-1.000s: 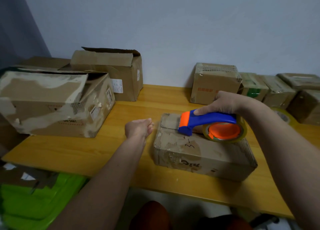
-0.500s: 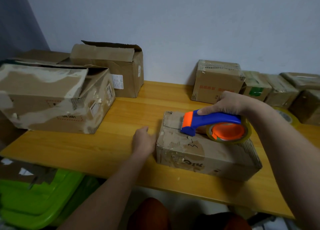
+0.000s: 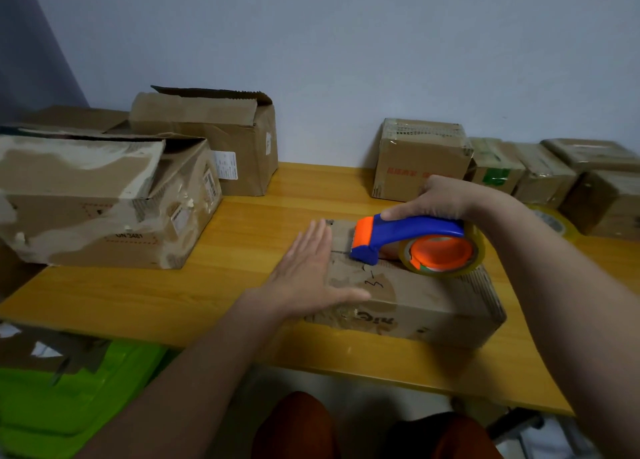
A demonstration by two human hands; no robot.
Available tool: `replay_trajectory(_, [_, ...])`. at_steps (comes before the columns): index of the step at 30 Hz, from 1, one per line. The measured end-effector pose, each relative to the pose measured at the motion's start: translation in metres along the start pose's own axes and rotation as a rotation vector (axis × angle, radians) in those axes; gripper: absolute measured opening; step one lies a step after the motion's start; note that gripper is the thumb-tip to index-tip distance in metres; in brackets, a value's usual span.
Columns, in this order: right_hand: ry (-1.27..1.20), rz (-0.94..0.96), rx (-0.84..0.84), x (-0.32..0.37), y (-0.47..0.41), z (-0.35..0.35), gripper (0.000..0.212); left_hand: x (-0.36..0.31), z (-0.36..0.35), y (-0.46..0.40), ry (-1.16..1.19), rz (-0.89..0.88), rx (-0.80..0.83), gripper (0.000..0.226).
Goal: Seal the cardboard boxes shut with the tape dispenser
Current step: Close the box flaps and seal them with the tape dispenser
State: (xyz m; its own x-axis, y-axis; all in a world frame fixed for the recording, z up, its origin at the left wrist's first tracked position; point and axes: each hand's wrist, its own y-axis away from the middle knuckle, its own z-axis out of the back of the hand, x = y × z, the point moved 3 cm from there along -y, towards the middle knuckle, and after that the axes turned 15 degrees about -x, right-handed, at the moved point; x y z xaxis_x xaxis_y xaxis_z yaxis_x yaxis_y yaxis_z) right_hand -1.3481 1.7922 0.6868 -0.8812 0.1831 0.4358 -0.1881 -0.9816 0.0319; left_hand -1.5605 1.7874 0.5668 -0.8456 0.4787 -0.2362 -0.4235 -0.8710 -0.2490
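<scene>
Head camera, looking down at a wooden table (image 3: 242,223) against a pale wall. A low, worn cardboard box (image 3: 415,296) lies flat near the table's front edge, its top flaps closed along a centre seam. The right hand (image 3: 440,199) curls round the blue handle of a tape dispenser (image 3: 415,244), gripping it from above; the dispenser rests on the box top with its orange-and-blue nose on the seam near the left end and its clear tape roll toward the right, probably placed to lay tape along that seam. The left hand (image 3: 308,268) is flat, fingers straight and together, holding nothing; its palm lies at the box's left end, seemingly to brace the box so it does not slide under the dispenser. Two larger boxes with loose flaps (image 3: 104,199) sit at the left, apparently not yet sealed. A row of smaller taped boxes (image 3: 419,160) lines the wall at the right, well apart from the work.
</scene>
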Motion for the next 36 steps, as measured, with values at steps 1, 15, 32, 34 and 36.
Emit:
replay_trajectory(1, [-0.008, 0.000, -0.009, -0.001, 0.001, 0.001, 0.089, 0.000, -0.003, -0.002, -0.035, -0.035, 0.050, 0.144])
replay_trajectory(15, [-0.029, -0.048, -0.004, -0.060, 0.020, 0.037, 0.064, -0.006, 0.003, -0.014, -0.236, -0.122, 0.169, 0.142])
replay_trajectory(32, [0.010, -0.038, -0.066, -0.103, 0.020, 0.056, 0.081, -0.057, -0.021, -0.034, -0.124, -0.196, 0.210, 0.139])
replay_trajectory(34, [0.029, -0.106, -0.118, -0.135, 0.026, 0.073, 0.090, -0.054, -0.022, -0.035, -0.127, -0.203, 0.207, 0.140])
replay_trajectory(36, [0.006, -0.145, -0.147, -0.159, 0.033, 0.077, 0.087, -0.054, -0.022, -0.037, -0.115, -0.206, 0.225, 0.135])
